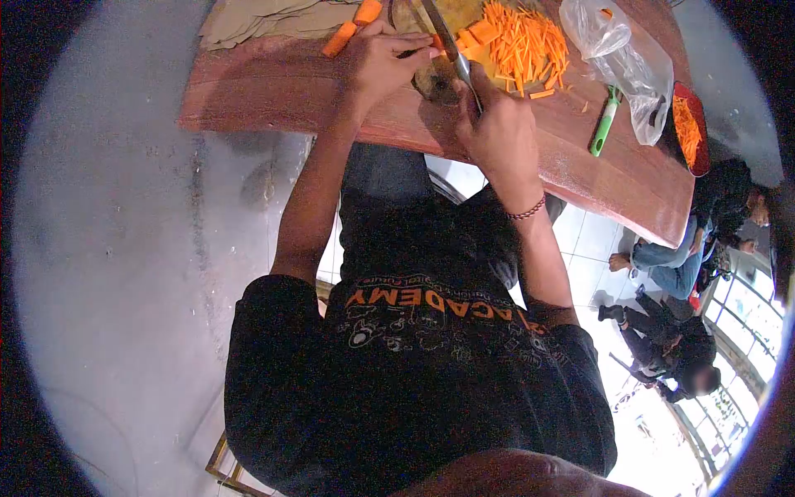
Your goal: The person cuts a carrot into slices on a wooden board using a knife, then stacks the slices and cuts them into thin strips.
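My right hand (503, 124) is wrapped round the handle of a knife (447, 37), its blade pointing away over a round wooden chopping board (432, 83). Close to the blade's left side, the fingers of my left hand (385, 62) are pinched on a small orange carrot piece (437, 43). Right of the blade lie thicker carrot slices (480, 33) and a heap of thin carrot sticks (530, 45). Beyond my left hand, a carrot (339, 39) rests on the table with another piece (368, 12) by it.
A green-handled peeler (605, 124) and a clear plastic bag (633, 74) lie on the reddish table (613, 186). A dark red tray (702, 149) holds shredded carrot at the right edge. Brown sheets (273, 21) lie at far left. Two people sit at the right.
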Demonstrator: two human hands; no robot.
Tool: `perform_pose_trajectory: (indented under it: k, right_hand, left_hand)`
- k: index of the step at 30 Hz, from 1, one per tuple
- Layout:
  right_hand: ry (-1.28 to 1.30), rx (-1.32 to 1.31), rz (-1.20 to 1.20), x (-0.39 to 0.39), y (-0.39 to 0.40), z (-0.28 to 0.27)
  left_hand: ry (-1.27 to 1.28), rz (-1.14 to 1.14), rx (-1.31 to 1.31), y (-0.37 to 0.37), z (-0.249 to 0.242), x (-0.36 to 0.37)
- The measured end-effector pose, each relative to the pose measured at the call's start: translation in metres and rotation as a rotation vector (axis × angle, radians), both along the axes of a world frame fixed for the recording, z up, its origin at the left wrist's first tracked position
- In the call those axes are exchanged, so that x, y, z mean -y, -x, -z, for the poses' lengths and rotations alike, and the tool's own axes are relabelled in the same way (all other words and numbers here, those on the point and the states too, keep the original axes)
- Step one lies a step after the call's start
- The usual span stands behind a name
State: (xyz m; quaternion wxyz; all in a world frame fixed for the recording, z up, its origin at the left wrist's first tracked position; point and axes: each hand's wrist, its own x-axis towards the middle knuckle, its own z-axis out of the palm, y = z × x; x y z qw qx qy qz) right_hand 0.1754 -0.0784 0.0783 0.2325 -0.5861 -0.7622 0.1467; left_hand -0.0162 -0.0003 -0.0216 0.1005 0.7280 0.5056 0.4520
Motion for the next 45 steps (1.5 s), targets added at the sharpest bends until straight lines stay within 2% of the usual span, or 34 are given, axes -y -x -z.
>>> perform_pose_trajectory:
  k: [10,18,24,27,30,34,36,39,45]
  right_hand:
    - [-0.036,0.062,-0.011,-0.004,0.005,0.005]
    - [0.029,-0.079,-0.026,-0.034,-0.008,0.01]
    - [0.089,-0.154,0.037,-0.014,-0.019,-0.009]
    - [-0.047,-0.18,-0.017,-0.007,-0.02,-0.003]
    - [0.061,-0.157,0.014,-0.005,-0.019,-0.007]
    - [0.051,-0.153,-0.001,-0.005,-0.019,-0.004]
    - [-0.061,-0.174,-0.052,-0.005,-0.018,-0.001]
    - [0.05,-0.157,0.011,-0.001,-0.016,-0.007]
    - [0.002,-0.143,-0.007,-0.002,-0.017,-0.002]
  left_hand:
    - [-0.034,0.005,-0.002,0.002,0.004,-0.004]
    - [-0.044,-0.013,-0.071,-0.003,-0.015,0.007]
    - [-0.041,-0.012,-0.041,-0.005,-0.015,0.008]
    - [-0.017,-0.011,-0.044,-0.004,-0.012,0.006]
    - [-0.021,-0.002,-0.021,-0.004,-0.011,0.005]
    - [-0.065,0.0,-0.047,-0.003,-0.007,0.003]
    - [-0.063,0.004,-0.017,-0.003,-0.005,0.002]
    - [-0.05,-0.02,0.02,-0.005,-0.005,0.003]
    - [-0.052,0.007,0.058,-0.005,-0.006,0.002]
